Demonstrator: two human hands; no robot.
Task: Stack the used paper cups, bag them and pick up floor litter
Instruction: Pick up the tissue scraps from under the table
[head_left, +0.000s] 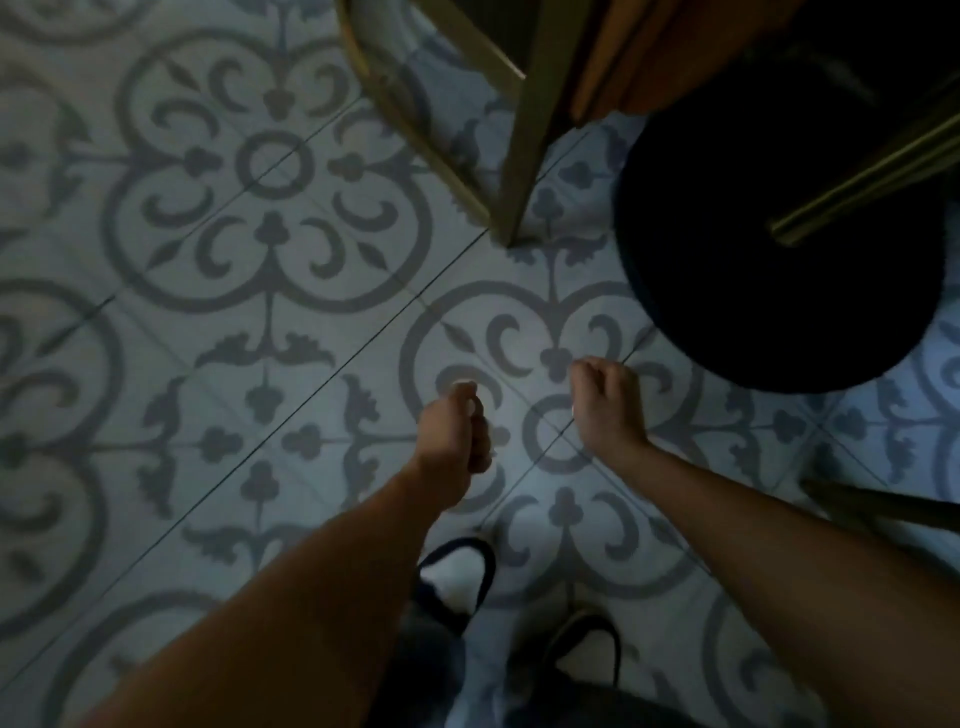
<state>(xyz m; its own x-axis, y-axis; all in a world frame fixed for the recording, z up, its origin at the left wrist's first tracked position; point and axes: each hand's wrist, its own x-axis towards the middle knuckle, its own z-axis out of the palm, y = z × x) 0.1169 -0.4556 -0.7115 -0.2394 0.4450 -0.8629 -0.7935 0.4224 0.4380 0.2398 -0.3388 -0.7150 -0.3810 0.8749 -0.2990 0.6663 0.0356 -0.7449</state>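
Note:
Both my arms reach down over a patterned tile floor (270, 364) in dim, blurred light. My left hand (453, 434) is curled with its fingertips pinched on a small white scrap (466, 388), which is too small and blurred to identify. My right hand (605, 402) hangs just to the right of it, fingers curled in with nothing visible in them. No cups or bag are in view.
A brass-coloured chair frame (511, 156) stands ahead. A round black table base (779, 270) with a brass pole (862, 174) sits at the right. Another dark leg (883, 506) enters at the right edge. My feet in sandals (457, 582) are below my hands.

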